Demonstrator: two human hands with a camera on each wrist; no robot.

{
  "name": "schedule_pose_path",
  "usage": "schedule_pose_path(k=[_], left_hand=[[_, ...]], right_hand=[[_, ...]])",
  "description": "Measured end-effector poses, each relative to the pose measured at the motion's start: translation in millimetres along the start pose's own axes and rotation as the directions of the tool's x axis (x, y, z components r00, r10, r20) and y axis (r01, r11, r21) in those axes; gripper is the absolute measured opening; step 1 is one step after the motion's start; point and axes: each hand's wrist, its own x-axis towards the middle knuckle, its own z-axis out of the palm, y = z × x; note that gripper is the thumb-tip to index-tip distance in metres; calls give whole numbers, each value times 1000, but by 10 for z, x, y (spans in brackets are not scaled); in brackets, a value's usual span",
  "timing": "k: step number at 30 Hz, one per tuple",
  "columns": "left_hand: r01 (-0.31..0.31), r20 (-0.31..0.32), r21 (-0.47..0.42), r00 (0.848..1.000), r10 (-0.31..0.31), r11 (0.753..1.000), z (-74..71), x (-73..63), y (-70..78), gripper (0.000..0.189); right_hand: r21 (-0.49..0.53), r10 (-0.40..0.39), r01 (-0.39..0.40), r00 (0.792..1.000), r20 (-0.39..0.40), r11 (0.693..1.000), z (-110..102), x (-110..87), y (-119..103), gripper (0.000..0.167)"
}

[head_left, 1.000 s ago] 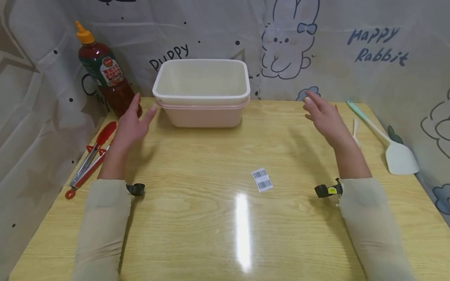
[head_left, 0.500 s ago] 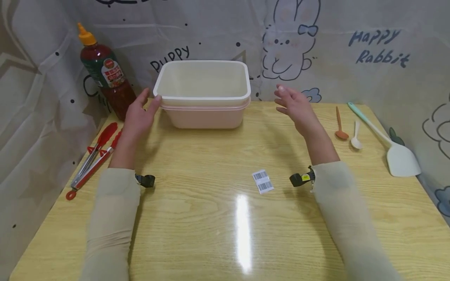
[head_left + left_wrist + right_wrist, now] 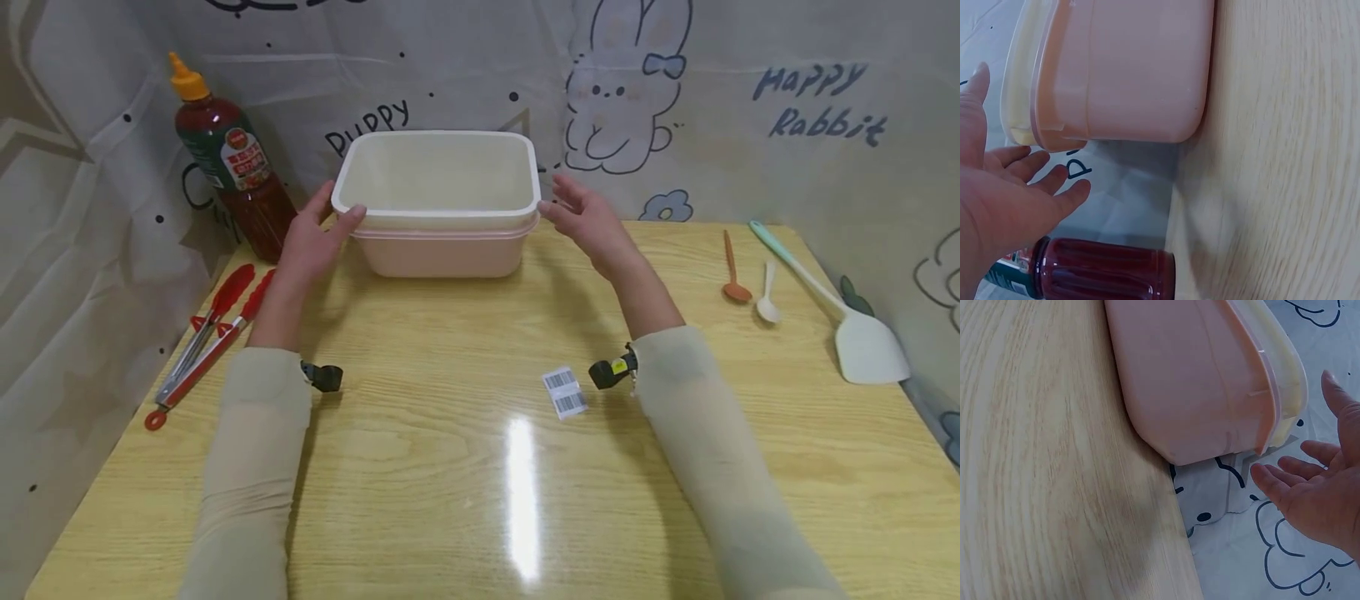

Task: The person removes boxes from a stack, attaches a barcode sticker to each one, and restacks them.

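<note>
Tubs: a cream tub point(image 3: 435, 218) is sitting nested in a pink tub point(image 3: 442, 257), both standing at the back of the desk point(image 3: 420, 358).
Left hand point(image 3: 315, 237): fingers are lying spread at the tubs' left end, thumb by the front corner of the rim; contact isn't showing clearly.
Right hand point(image 3: 592, 225): is hovering spread just beside the right end, pinching nothing visible.
Stack risk: if only the upper rim were being held, the pink tub could be slipping off, since the two seem merely nested.
Sauce risk: the sauce bottle point(image 3: 236, 162) is standing close to the left hand; an outward swing could be tipping it.
Bottle label point(image 3: 246, 158): is carrying characters too small for reading.
Barcode sticker point(image 3: 566, 392): is showing two barcodes, no legible digits.
Cloth backdrop point(image 3: 465, 75): is reading "puppy" behind the tubs, "Happy Rabbit" at right.
</note>
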Motion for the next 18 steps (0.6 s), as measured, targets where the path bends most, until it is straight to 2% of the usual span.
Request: schedule_pose_path(k=[10,15,18], left_hand=[[1,21,-4,1000,-1,1000,29,64,-50,93],[-10,34,-15,999,10,1000,28,89,-80,92],[-14,42,-8,999,15,1000,30,91,-92,93]], right_hand=[[-30,-30,31,999,46,999,73,37,38,90],[-13,-82,83,995,64,996,132,66,20,77],[14,-56,55,998,38,998,163,97,-16,66]])
